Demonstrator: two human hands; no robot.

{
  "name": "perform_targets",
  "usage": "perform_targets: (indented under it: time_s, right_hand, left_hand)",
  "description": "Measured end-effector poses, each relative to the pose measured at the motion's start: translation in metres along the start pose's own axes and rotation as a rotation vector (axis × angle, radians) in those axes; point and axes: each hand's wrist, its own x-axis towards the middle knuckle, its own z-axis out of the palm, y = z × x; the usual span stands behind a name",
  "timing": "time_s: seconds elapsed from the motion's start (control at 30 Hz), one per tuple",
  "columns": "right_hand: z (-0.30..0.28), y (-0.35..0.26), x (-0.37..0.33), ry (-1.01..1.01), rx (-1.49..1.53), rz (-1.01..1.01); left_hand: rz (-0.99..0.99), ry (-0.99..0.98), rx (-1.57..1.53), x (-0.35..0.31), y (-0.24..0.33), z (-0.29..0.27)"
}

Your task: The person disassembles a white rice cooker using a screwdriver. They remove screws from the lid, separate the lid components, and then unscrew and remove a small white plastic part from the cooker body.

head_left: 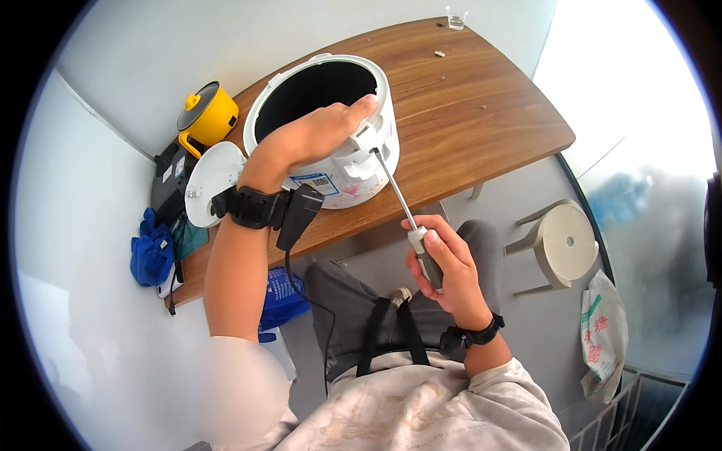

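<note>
A white rice cooker body (pixel 353 194) with a dark, hollow inside stands on the wooden table, its wall printed with flowers and a label. My left hand (pixel 323 135) lies across its near rim and grips it, the thumb side by a white bracket (pixel 364 140) and some fingers hidden. In my right hand (pixel 451 263) is a screwdriver (pixel 398 194) with a grey and white handle. Its metal shaft points up and left, and the tip meets the bracket on the cooker's side. Whether a screw sits under the tip cannot be made out.
Left of the cooker, a round white lid-like part (pixel 210 177) leans near a yellow pot (pixel 214 113). A blue cloth (pixel 153 252) lies by the table's left end. A clear cup (pixel 456 19) stands on the table's (pixel 481 143) far edge. A beige stool (pixel 568 242) stands right.
</note>
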Motion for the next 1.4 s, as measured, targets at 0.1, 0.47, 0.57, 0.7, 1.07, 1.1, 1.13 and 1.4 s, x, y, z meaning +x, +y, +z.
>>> perform_targets:
  time_s: [0.1, 0.47, 0.57, 0.7, 1.07, 1.1, 1.13, 1.4]
  right_hand:
    - [-0.001, 0.000, 0.000, -0.002, 0.033, 0.008]
    - [0.001, 0.003, 0.003, -0.099, 0.193, 0.063]
    - [0.004, 0.003, 0.005, -0.114, 0.246, 0.080]
    - [0.010, 0.005, 0.004, -0.153, 0.380, 0.101]
    - [0.046, -0.032, -0.020, -0.111, 0.541, 0.201]
    - [0.049, -0.036, -0.021, -0.106, 0.541, 0.205]
    - [0.051, -0.038, -0.021, -0.101, 0.541, 0.208]
    - [0.049, -0.046, -0.019, -0.101, 0.526, 0.249]
  left_hand:
    - [0.009, 0.007, 0.018, -0.001, 0.001, -0.001]
    - [0.017, 0.017, 0.061, 0.002, -0.007, -0.003]
    - [0.038, 0.015, 0.059, 0.001, -0.007, -0.004]
    - [0.021, -0.003, 0.075, 0.003, -0.006, -0.007]
    - [0.115, 0.083, 0.089, -0.001, -0.002, 0.003]
    - [0.134, 0.106, 0.095, 0.000, -0.004, 0.005]
    - [0.154, 0.128, 0.101, 0.001, -0.006, 0.007]
    - [0.083, 0.118, 0.023, 0.005, -0.008, 0.008]
